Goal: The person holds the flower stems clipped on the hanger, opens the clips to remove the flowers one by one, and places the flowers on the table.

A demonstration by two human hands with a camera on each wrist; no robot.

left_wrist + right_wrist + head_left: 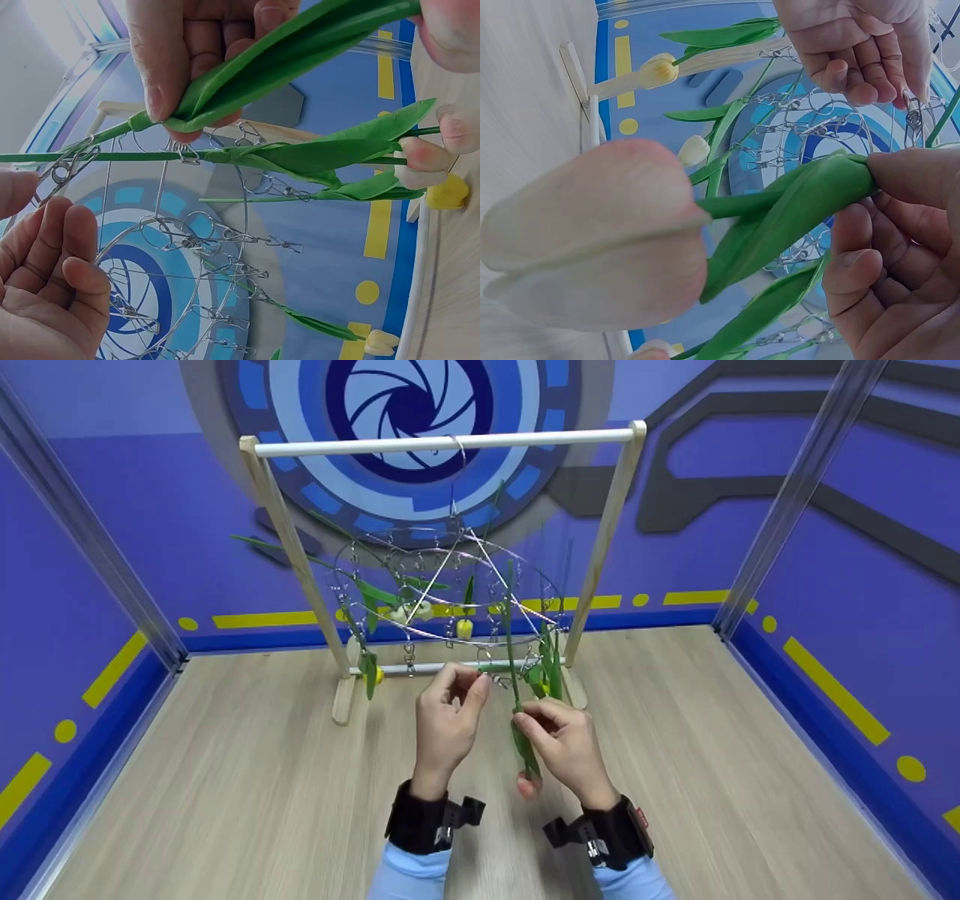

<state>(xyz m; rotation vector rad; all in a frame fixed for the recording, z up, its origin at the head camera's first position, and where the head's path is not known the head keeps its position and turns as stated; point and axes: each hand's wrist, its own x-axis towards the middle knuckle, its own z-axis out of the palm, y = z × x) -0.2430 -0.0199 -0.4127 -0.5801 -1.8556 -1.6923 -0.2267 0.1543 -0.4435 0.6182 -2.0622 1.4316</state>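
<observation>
Pink-and-white tulip (pixel 600 236): held bloom-down above the middle of the surface (pixel 712 780), nearer its near edge than the wooden frame (pixel 296 551); stem rising in front of the rack's near rim, toward its right end.
Right hand (pixel 566 746): pinching that tulip just above the leaves, thumb closed against fingers.
Left hand (pixel 446 720): pinching a metal clip (pixel 913 120) between thumb and forefinger, remaining fingers loosely bent; just below the rack's near rim.
Clip and stem: overlapping in the left wrist view; impossible to tell whether fastened together.
Wire rack (pixel 442 637): hanging by a hook from the white bar (pixel 360 447), clips dangling round its rim.
Right-end tulips (pixel 547 664): clustered bloom-down near the rack's right end.
Left-end yellow tulip (pixel 367 673): bloom-down at the rack's left end.
White tulips (pixel 409 612): seen through the rack, left of its middle.
Frame: standing near the surface's far edge.
</observation>
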